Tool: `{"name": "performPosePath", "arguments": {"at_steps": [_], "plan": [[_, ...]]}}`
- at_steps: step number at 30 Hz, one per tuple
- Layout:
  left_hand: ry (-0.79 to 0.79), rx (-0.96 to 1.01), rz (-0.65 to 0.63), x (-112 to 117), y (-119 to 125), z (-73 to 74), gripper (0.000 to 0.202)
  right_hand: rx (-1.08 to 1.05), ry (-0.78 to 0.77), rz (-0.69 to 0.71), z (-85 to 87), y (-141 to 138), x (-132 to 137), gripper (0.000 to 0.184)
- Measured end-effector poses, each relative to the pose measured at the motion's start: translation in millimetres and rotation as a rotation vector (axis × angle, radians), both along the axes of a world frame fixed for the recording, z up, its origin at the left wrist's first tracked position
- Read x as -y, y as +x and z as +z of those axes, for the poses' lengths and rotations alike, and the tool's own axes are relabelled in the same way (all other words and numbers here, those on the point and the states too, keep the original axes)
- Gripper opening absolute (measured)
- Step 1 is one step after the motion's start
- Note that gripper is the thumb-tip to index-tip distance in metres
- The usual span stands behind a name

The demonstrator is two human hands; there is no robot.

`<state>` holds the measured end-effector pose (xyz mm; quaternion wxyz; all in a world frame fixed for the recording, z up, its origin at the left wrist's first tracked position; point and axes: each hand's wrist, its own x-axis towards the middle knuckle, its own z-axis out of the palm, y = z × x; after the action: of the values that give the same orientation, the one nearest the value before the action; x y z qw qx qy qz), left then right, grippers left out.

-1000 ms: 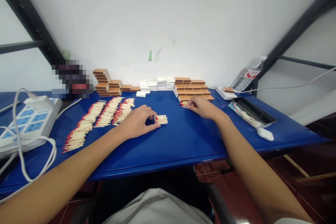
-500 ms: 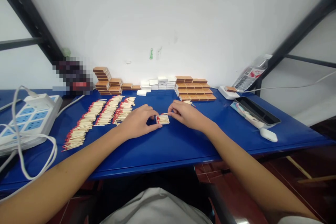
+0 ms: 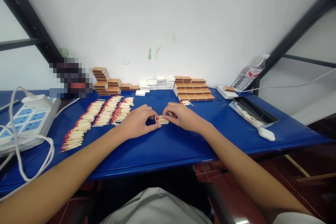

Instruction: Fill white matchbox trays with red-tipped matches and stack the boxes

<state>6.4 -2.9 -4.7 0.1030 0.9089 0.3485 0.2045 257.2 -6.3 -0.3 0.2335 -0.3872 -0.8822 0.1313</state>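
Near the middle of the shiny blue table (image 3: 157, 152), a small open white tray (image 3: 165, 123), lying flat with pale red-headed wooden matches (image 3: 159, 120) inside. Gripped at its left end between thumb and forefinger of the left hand (image 3: 140, 120). Partly hidden at its right end by the bent fingers of the right hand (image 3: 183, 115); not possible to tell if pinching a match. Leftward, three slanting rows of loose matches (image 3: 108, 112). Farther back, a small match pile (image 3: 185, 103), then plain white boxes (image 3: 157, 85) between two groups of brown matchboxes (image 3: 194, 91).
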Motion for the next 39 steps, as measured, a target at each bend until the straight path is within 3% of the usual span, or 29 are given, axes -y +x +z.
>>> {"name": "performPosePath", "arguments": {"at_steps": [12, 19, 22, 31, 39], "plan": [[-0.017, -0.012, -0.010, 1.8, 1.1, 2.1, 0.032, -0.053, -0.106, 0.019, 2.3, -6.9, 3.2, 0.017], [-0.011, 0.010, -0.005, -0.2, -0.1, 1.2, 0.030, -0.070, -0.042, -0.025, 4.8, 7.6, 0.5, 0.012], [-0.014, 0.008, -0.007, -0.7, -0.9, 1.3, 0.031, -0.045, -0.086, -0.021, 3.6, 13.4, -1.1, 0.011], [-0.008, 0.007, -0.013, -2.0, -1.2, -1.5, 0.031, -0.049, -0.109, -0.011, 2.6, 2.9, -0.3, 0.006], [-0.007, 0.000, -0.027, -1.0, 0.4, -0.2, 0.031, -0.194, -0.160, 0.117, 6.6, -6.2, 7.1, 0.015]]}}
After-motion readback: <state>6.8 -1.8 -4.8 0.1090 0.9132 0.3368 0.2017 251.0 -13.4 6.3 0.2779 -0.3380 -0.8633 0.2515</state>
